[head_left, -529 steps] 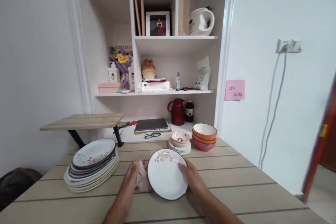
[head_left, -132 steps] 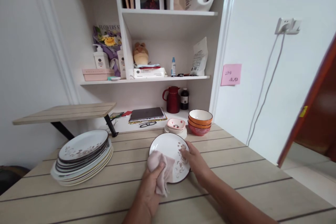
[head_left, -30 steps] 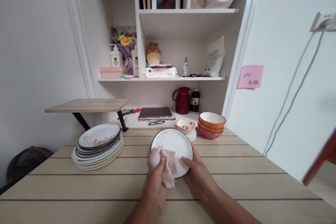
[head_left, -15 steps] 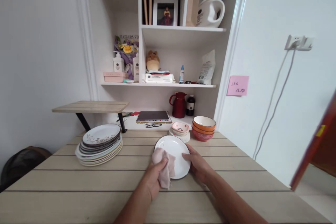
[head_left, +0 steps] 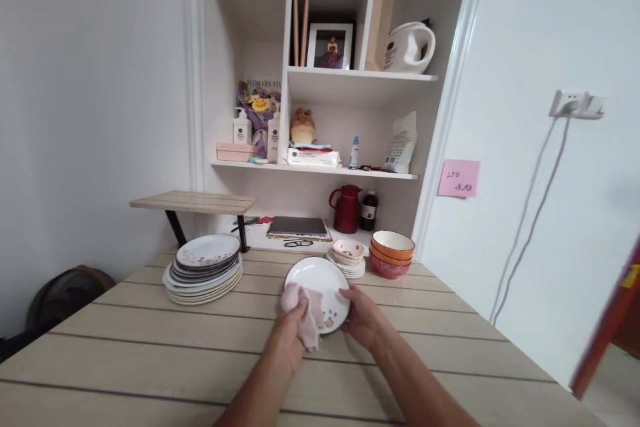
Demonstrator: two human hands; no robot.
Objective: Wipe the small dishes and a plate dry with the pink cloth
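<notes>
A white plate (head_left: 323, 280) with a dark rim and a small floral pattern is held tilted above the wooden table. My right hand (head_left: 363, 317) grips its right edge, thumb on top and the fingers hidden beneath. In my left hand (head_left: 293, 330) is a pale pink cloth (head_left: 310, 317), folded over the plate's left edge and pressed on its face. The fingers of my left hand are mostly covered by the cloth. To the left stands a stack of plates (head_left: 207, 251), the top one floral with a dark rim.
Beyond the plate are small dishes (head_left: 349, 251) on stacked saucers, with nested orange bowls (head_left: 393, 250) to their right. A small raised shelf (head_left: 195, 201) stands behind the plate stack. A red jug (head_left: 347, 209), a laptop (head_left: 299, 226) and glasses (head_left: 299, 243) lie farther back.
The plate has turned in my hands, so its floral pattern now shows at the lower edge instead of the upper left. The camera view has tilted up and shifted left.
</notes>
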